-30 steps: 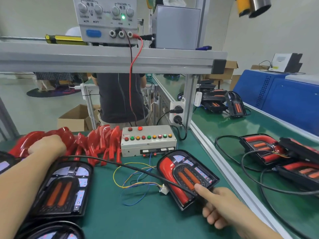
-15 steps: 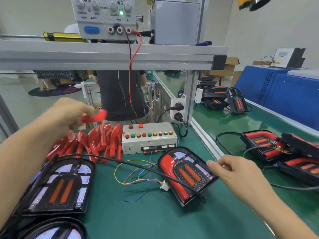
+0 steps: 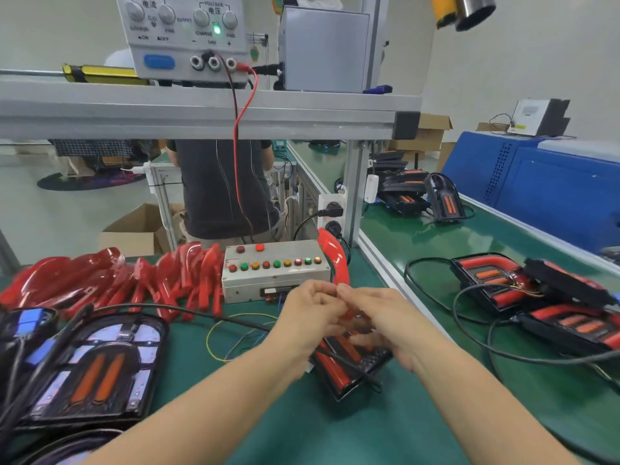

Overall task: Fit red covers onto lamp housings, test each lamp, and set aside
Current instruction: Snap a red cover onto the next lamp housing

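My left hand (image 3: 310, 315) and my right hand (image 3: 385, 318) meet above a black lamp housing (image 3: 349, 367) lying on the green bench. Both hands hold a curved red cover (image 3: 333, 258) that sticks up behind them, in front of the test box. The housing has one red cover fitted along its left side and two orange strips in its middle. A pile of loose red covers (image 3: 110, 283) lies at the back left. Another black housing (image 3: 90, 367) without a cover lies at the near left.
A grey test box (image 3: 275, 270) with coloured buttons stands behind my hands. A power supply (image 3: 188, 38) sits on the shelf above, with red and black leads hanging down. Finished lamps (image 3: 536, 297) with cables lie on the conveyor at right. A person stands behind the bench.
My left hand has carried a red cover from the pile over to the housing. My right hand has come up from the housing's edge to join it on the cover.
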Demonstrator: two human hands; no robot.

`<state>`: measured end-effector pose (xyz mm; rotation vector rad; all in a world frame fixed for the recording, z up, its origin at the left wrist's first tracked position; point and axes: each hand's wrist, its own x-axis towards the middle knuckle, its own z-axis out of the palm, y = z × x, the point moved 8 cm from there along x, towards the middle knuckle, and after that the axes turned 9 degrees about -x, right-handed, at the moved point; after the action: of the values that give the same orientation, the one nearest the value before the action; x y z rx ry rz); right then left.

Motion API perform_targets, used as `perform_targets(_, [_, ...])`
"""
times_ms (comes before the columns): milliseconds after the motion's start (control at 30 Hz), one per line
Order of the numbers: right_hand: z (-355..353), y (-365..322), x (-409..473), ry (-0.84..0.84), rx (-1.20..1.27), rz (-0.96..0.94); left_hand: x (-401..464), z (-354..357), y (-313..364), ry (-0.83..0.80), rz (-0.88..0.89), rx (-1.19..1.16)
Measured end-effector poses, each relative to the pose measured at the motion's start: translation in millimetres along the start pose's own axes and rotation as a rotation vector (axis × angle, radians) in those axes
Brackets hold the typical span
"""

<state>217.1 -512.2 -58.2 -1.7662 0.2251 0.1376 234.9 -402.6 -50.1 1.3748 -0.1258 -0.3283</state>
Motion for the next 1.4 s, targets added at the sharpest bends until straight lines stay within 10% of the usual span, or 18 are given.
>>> perform_targets(367, [-28, 3, 10, 0.181, -0.363, -0.052, 34, -28, 7, 0.126, -0.03, 0.433])
perform_targets(533, [-53, -10, -4, 0.389, -1.043, -0.189, 55, -67, -27, 0.266, -0.223, 0.44])
perform_targets(800, [-52, -3, -17, 0.383, -1.344, -0.272, 63, -67, -38, 0.193, -0.39, 0.479])
perform_targets(1400, [-31, -1, -29, 0.472, -1.147, -0.592, 54, -52, -32, 0.179, -0.353, -0.094])
